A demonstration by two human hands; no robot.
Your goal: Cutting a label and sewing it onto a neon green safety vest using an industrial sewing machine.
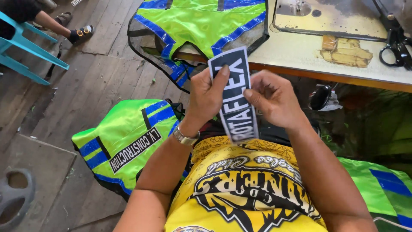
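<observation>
The head camera looks down on a worn plank floor (98,64), grey-brown and littered with small scraps. At one to three o'clock runs a cream sewing table (300,56) with an orange edge, a chipped patch showing bare wood and black scissors (397,43) lying at its far right.

A neon-green safety vest with blue bands (201,21) hangs over the table's edge at twelve o'clock. A second, folded vest (124,137) with a black-and-white label lies on the floor at eight o'clock, and more green cloth (373,184) sits at four o'clock. A turquoise chair (30,51) and another person's sandalled foot (81,34) are at ten o'clock. The wearer's yellow printed shirt (240,189) fills the bottom.

At centre, a black patch with white lettering (234,96) is held up in front of the hanging vest, covering part of it. Its long axis runs nearly upright, top leaning slightly toward eleven o'clock. The left hand (206,94), a metal wristwatch (184,137) on its wrist, pinches the left edge with thumb on top. The right hand (274,99) grips the right edge, fingers closed on it.
</observation>
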